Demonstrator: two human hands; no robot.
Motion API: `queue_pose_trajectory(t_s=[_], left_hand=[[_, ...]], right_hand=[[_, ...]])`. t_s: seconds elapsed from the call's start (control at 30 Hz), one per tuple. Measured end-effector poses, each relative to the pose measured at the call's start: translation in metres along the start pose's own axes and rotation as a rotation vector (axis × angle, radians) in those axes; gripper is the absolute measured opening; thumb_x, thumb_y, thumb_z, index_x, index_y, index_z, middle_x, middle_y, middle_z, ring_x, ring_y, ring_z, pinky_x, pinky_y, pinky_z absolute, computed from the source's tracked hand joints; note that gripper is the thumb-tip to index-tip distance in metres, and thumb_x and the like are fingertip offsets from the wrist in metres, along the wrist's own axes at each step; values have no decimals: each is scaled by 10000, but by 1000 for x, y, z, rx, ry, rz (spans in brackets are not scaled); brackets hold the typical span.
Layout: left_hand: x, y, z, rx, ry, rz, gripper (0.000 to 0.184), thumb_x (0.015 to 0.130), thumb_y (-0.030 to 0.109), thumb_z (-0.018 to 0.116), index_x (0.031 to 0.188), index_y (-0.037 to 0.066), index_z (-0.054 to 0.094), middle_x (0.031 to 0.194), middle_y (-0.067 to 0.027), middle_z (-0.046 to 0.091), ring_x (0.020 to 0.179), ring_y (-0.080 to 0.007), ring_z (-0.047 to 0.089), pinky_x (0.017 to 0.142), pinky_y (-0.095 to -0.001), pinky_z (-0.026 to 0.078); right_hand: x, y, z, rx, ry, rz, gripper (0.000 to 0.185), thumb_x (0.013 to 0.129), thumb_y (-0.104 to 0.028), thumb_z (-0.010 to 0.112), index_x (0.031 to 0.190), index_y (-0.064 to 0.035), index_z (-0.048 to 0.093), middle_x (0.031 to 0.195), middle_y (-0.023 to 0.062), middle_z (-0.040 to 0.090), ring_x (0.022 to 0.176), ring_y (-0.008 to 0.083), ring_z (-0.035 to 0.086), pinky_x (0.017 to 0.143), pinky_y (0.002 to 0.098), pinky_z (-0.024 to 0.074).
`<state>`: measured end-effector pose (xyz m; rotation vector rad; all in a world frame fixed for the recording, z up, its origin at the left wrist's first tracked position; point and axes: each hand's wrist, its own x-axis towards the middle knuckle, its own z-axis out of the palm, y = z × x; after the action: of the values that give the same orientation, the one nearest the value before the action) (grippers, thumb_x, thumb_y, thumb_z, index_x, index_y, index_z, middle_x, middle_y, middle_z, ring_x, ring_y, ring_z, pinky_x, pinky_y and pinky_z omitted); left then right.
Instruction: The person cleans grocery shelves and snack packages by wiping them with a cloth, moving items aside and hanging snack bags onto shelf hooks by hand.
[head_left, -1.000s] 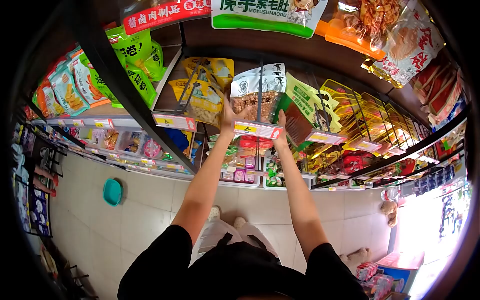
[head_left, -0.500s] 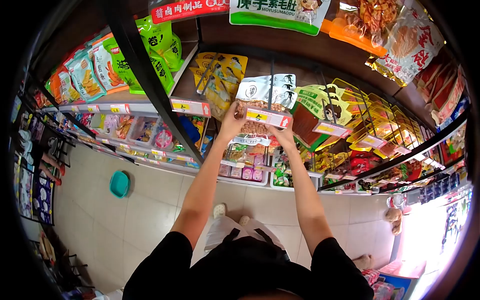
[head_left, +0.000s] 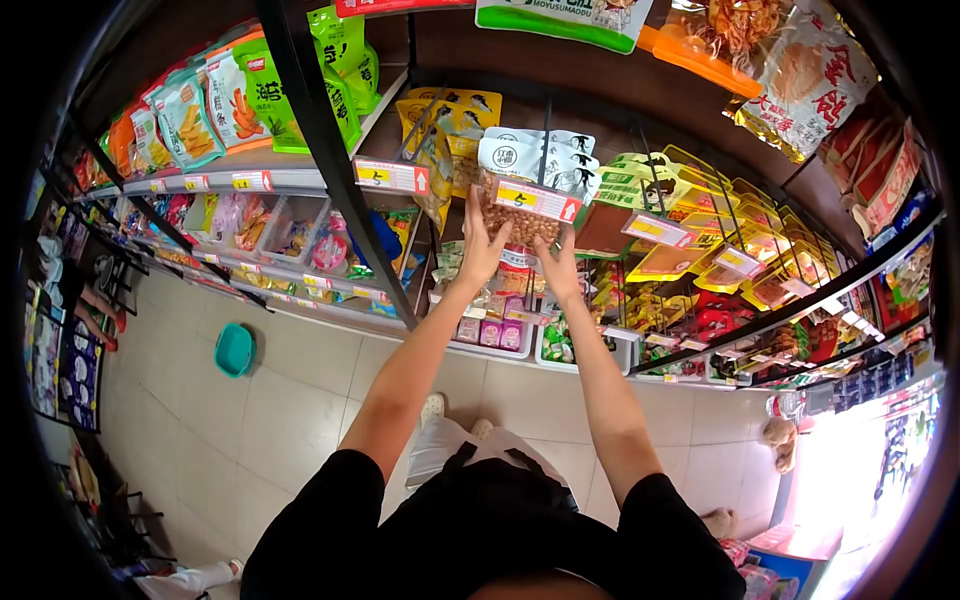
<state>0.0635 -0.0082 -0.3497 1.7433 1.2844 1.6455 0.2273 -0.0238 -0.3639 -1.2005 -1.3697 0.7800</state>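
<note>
A white-topped snack bag (head_left: 517,222) with a clear window full of brown, nut-like pieces hangs on a rack hook, several alike behind it. A price tag (head_left: 536,199) marked 5 crosses its front. My left hand (head_left: 480,248) grips the bag's lower left side, thumb on the front and fingers along the edge. At the lower right corner, my right hand (head_left: 557,267) holds it with the thumb on the front; its other fingers are partly hidden behind. Yellow snack bags (head_left: 452,135) hang to the left, and green-and-white bags (head_left: 640,185) to the right.
A black upright post (head_left: 335,150) stands left of my arms. Lower shelves hold small packs in trays (head_left: 585,350). Green snack bags (head_left: 340,70) fill the upper left. A teal basin (head_left: 235,350) lies on the tiled floor (head_left: 290,400). Another person's leg (head_left: 190,582) shows at the lower left.
My hands have shifted to lower parts of the bag, and its bottom edge no longer shows below them. The view has moved slightly. A person's leg has appeared at the lower left.
</note>
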Motion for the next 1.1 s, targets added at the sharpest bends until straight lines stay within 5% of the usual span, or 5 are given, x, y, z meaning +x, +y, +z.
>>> queue_pose_trajectory(t_s=[0.23,0.27,0.43,1.0,1.1], left_hand=[[-12,8,-21,-90,-37,-13,798,893,165,657,1508,103,152,1500,-217,225,1377,-372,268,1103,-449,285],[-15,8,-25,-130,-83,-45,796,886,144,665,1502,108,163,1480,-215,256,1347,-350,323,1063,-433,340],[-32,32,-48,-596,-237,-174,709,890,38,656,1450,90,224,1291,-154,504,1102,-202,571,883,-316,503],[-68,58,-119,-767,-553,-585,650,879,48,682,1432,32,341,1192,-73,617,1028,-124,607,870,-276,517],[-91,14,-136,-620,-628,-483,813,835,122,751,1489,53,273,1342,-120,524,1235,-168,488,1079,-327,356]], right_hand=[[-28,-11,9,-300,78,-141,754,915,-129,603,1493,-43,127,1487,221,156,1385,315,256,1041,426,399],[-31,-7,12,-287,156,-217,619,930,-146,603,1420,-14,249,1367,210,331,1217,260,435,956,392,465],[-50,-52,1,109,118,-83,361,933,-173,641,1174,6,441,1041,65,540,801,103,483,711,263,474],[-147,-88,15,130,179,163,421,903,-205,686,1227,-16,496,1108,104,592,974,127,568,800,272,487],[-168,-67,28,136,66,172,430,919,-213,659,1279,-50,488,1161,111,602,1011,167,593,904,289,457]])
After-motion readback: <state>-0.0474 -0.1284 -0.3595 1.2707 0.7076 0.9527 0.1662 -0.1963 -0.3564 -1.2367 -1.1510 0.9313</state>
